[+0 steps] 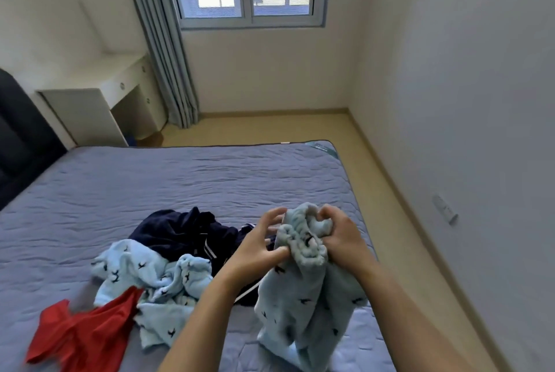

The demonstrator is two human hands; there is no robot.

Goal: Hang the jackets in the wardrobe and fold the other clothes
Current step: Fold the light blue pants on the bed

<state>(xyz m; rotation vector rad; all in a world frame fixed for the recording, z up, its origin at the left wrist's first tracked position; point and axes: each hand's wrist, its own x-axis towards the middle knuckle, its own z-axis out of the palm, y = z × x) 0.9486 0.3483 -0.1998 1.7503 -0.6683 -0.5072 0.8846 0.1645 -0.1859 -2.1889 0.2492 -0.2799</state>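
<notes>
Head view: pale-blue garment (306, 305) in firm grip between left hand (258, 248) and right hand (342, 239).

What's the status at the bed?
Left hand and right hand grip light blue garment, bunched over bed. Clothes pile unfolded beside. Nothing blocking.

Blue bird-print garment (309, 305): lifted, top bunched, lower end on bed (180, 185). Matching garment (156, 281): crumpled, left of it. Navy jacket (180, 233): heaped behind. Red garment (81, 332): crumpled, far left, overlapping Matching garment.
</notes>
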